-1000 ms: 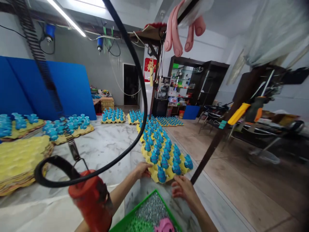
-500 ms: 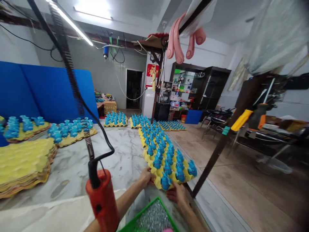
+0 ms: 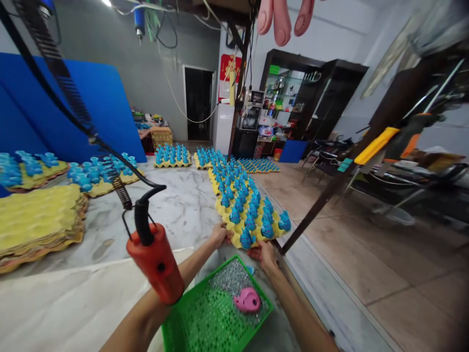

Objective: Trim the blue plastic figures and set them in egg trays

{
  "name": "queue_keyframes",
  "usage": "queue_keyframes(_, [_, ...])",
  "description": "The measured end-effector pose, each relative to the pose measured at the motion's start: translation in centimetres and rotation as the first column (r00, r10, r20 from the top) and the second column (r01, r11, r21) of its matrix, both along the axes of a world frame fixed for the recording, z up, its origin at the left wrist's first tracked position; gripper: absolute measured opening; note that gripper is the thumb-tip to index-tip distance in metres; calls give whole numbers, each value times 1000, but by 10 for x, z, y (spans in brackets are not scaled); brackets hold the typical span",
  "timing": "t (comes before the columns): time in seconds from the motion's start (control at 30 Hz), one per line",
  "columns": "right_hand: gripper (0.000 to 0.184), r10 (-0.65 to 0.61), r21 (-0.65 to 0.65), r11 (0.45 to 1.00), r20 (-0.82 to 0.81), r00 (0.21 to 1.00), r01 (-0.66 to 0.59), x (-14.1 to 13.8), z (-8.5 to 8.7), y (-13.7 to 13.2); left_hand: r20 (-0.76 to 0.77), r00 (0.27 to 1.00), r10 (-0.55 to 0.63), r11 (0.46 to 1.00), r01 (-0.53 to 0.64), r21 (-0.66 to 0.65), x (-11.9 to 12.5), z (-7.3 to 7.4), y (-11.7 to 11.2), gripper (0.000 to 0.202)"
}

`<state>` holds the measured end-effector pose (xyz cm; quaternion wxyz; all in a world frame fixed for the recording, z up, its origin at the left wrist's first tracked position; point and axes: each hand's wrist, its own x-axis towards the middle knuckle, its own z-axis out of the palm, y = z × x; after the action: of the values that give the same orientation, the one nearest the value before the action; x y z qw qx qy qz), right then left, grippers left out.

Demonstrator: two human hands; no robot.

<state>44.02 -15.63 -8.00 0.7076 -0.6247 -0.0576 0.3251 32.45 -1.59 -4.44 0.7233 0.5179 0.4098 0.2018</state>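
Spread across the lower left and middle, a white, grey-veined, marble-patterned table [image 3: 183,200]. Beyond the far left edge, a flat, bright blue upright panel [image 3: 106,98]. On the table's left side, a thick stack of yellow moulded trays [image 3: 36,220]. Near the table's right edge, closest to the camera, a green perforated plastic basket [image 3: 198,318]. Just beyond the basket, along the same right edge, a yellow, bumpy, moulded tray [image 3: 240,228], flat or nearly so, with similar filled trays in line behind. Hanging left of the basket, tilted, an orange-red cylindrical tool [image 3: 157,264] with a black cable. At the tray's near left corner, left grip [image 3: 221,234], nearly closed on the rim; at the near edge, right grip [image 3: 267,256], fingers tucked under, closed on the tray; no telling how tightly. Standing in rows in the tray's cups, small blue plastic figures [image 3: 251,210]. At the basket's right end, a rounded pink plastic piece [image 3: 248,300], lying on tiny silvery metal parts [image 3: 230,278].
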Motion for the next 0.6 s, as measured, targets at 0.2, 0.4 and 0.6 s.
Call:
queue_keyframes(0.2, [37, -34, 45, 998, 34, 999, 32, -6, 4, -9, 37, 999, -1, 998, -2, 65, -8, 9, -14, 39])
queue_keyframes(0.4, [45, -26, 62, 998, 60, 998, 23, -15, 13, -16, 91, 996, 13, 996, -20, 85, -18, 13, -24, 19])
queue_keyframes(0.6, [48, 12, 28, 1000, 64, 998, -14, -26, 20, -20, 133, 990, 40, 997, -48, 60, -35, 12, -32, 20])
